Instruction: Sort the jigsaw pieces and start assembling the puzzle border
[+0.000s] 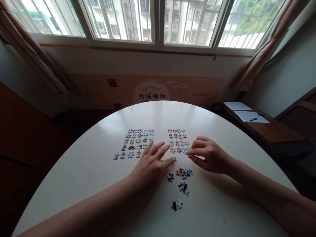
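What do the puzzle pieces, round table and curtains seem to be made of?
Puzzle pieces: probably printed cardboard, being thin, flat and multicoloured. Round table: smooth, white and glossy, perhaps laminate or painted wood; its far side shows sheen. Curtains: apparently soft fabric, hanging in folds.

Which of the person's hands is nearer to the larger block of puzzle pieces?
Left. The left hand is at the near right corner of the larger block of puzzle pieces; the right hand is farther right, beside the smaller block.
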The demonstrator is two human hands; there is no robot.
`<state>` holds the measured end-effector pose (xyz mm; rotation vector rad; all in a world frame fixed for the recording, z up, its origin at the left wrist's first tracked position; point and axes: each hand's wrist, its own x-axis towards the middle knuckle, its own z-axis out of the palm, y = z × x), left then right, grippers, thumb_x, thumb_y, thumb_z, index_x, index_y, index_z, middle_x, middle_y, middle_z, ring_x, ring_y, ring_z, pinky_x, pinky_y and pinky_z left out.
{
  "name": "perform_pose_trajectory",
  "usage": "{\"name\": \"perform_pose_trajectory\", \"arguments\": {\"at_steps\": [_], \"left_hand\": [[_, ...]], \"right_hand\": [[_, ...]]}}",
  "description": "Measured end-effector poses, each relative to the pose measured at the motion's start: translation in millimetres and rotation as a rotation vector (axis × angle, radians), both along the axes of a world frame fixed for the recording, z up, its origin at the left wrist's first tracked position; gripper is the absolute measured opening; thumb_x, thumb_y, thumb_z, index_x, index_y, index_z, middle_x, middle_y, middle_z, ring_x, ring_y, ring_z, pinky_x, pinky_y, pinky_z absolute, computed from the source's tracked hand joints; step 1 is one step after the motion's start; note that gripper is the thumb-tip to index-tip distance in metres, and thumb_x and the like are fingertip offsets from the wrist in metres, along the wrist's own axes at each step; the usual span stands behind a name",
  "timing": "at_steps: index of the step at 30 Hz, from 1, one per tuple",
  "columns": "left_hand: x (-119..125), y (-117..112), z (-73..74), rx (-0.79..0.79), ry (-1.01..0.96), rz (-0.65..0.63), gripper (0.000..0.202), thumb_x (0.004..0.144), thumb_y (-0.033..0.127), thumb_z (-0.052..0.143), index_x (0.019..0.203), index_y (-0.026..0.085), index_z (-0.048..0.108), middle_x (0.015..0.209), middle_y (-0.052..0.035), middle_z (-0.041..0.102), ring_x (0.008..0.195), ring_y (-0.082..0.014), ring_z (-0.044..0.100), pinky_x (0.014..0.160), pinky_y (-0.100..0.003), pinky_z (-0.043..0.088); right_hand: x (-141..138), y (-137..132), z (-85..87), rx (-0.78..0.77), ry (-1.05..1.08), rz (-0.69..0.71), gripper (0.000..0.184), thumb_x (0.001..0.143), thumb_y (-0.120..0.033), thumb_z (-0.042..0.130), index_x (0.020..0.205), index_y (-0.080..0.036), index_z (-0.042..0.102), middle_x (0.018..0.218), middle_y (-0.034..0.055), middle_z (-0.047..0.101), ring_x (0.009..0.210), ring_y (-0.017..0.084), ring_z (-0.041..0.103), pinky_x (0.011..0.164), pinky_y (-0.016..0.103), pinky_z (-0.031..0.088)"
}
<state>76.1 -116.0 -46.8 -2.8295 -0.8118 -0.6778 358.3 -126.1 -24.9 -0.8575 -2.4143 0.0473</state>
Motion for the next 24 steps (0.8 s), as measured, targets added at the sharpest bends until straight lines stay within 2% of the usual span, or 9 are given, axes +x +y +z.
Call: {"name": "perform_pose_trajectory", "arguments": {"at_steps": [7,10,13,17,19,24], "left_hand": [[0.6,0.7,-0.6,0.001,-0.002,-0.003,0.025,0.097,0.025,0.058,0.116,0.029,0.073,0.14,-0.0116,0.056,0.134,-0.0333,0.045,0.111,-0.066,0.034],[0.2,-0.4,1.2,0.014,-0.034,-0.027,0.027,0.095,0.02,0.057,0.116,0.029,0.072,0.139,-0.0114,0.057,0.133,-0.0327,0.045,0.111,-0.065,0.034],[0.2,-3.5,6.8,0.042,-0.113,-0.079,0.031,0.091,0.008,0.053,0.105,0.027,0.073,0.133,-0.0087,0.06,0.128,-0.0282,0.049,0.112,-0.061,0.033],[1.3,-7.8,16.8,0.037,-0.181,-0.161,0.028,0.086,0.003,0.051,0.084,0.023,0.07,0.107,-0.0033,0.067,0.103,-0.02,0.056,0.115,-0.05,0.033],[1.7,-8.5,19.4,0.034,-0.183,-0.187,0.025,0.086,0.005,0.051,0.08,0.022,0.068,0.101,-0.0025,0.068,0.097,-0.019,0.055,0.114,-0.047,0.034],[0.9,-7.6,18.7,0.017,-0.157,-0.182,0.024,0.088,0.008,0.051,0.08,0.022,0.069,0.099,-0.0024,0.068,0.095,-0.0189,0.055,0.115,-0.048,0.033]], "right_hand": [[-7.3,-8.7,9.4,-0.107,-0.061,0.124,0.015,0.093,-0.021,0.059,0.092,-0.021,0.074,0.077,0.0033,0.062,0.072,0.017,0.05,0.073,0.034,0.042],[-7.2,-11.3,13.5,-0.143,-0.094,0.157,0.014,0.092,-0.022,0.059,0.091,-0.022,0.074,0.076,0.0022,0.061,0.071,0.016,0.048,0.073,0.034,0.041],[-5.0,-12.3,15.8,-0.199,-0.137,0.173,0.014,0.091,-0.021,0.06,0.09,-0.023,0.073,0.074,0.001,0.06,0.069,0.015,0.047,0.073,0.034,0.04],[-3.0,-12.7,17.4,-0.286,-0.165,0.207,0.014,0.09,-0.02,0.061,0.087,-0.023,0.073,0.072,0.0004,0.061,0.069,0.015,0.047,0.07,0.032,0.039],[-1.4,-12.3,18.5,-0.305,-0.178,0.202,0.012,0.089,-0.02,0.062,0.086,-0.023,0.073,0.073,0.0004,0.062,0.071,0.015,0.048,0.068,0.031,0.039],[7.6,-7.8,19.6,-0.282,-0.231,0.122,0.011,0.091,-0.026,0.064,0.086,-0.023,0.073,0.075,0.0006,0.064,0.073,0.016,0.051,0.067,0.03,0.04]]}}
